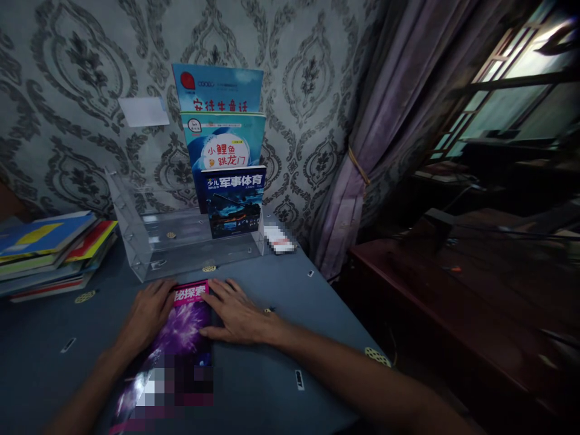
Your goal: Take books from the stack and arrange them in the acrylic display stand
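Note:
A purple book (185, 326) with a pink band and white lettering at its top lies on the blue-grey table in front of me. My left hand (148, 311) rests at the book's upper left edge, fingers stretched forward and its thumb side over the cover. On the opposite edge, my right hand (235, 314) lies with fingers spread, their tips touching the cover. Just beyond both hands stands a clear acrylic rack (199, 257). Its right side holds three upright books in steps: a dark blue book (235, 205), a teal book (226, 142) and a light blue book (222, 87).
A pile of several books (49, 248) sits on the table's left side. A small pixelated item (280, 239) lies right of the rack. Patterned wallpaper (312, 84) with a white card (144, 112) rises behind. To the right are a tied purple curtain (348, 175) and a dark red surface (435, 314).

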Demonstrator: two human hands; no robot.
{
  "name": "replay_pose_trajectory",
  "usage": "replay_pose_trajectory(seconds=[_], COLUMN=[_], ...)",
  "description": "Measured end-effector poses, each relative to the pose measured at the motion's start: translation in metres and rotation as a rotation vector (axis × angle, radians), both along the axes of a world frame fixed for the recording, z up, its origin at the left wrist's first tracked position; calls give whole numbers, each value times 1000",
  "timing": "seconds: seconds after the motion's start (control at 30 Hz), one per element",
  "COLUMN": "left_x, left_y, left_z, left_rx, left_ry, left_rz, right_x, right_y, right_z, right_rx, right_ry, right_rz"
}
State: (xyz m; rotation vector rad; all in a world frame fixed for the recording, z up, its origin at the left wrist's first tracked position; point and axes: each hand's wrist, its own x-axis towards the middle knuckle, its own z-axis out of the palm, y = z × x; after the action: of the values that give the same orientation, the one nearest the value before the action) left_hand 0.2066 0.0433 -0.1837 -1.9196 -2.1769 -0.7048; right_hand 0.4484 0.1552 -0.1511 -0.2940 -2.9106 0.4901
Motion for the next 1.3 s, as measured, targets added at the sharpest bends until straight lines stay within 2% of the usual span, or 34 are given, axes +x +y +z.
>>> replay_pose_trajectory(seconds=[0.2,0.47,0.7,1.03,1.17,1.3], left_x=[1,10,14,8,5,-1], left_y=[0,-2,-4,-9,-8,-6], left_z=[2,10,19,26,29,35], left_rx=[-11,-108,-117,-106,-47,32], left_ry=[-4,70,64,-159,-276,-470], left_rz=[-1,139,170,189,185,243], right_x=[0,-3,-1,-2,-3,-3], right_y=[1,2,2,3,4,4], right_z=[-5,-11,-7,-10,-11,-12], right_rx=[-4,28,18,30,38,16], right_ry=[17,40,33,35,41,35], right_rz=[4,8,10,20,21,28])
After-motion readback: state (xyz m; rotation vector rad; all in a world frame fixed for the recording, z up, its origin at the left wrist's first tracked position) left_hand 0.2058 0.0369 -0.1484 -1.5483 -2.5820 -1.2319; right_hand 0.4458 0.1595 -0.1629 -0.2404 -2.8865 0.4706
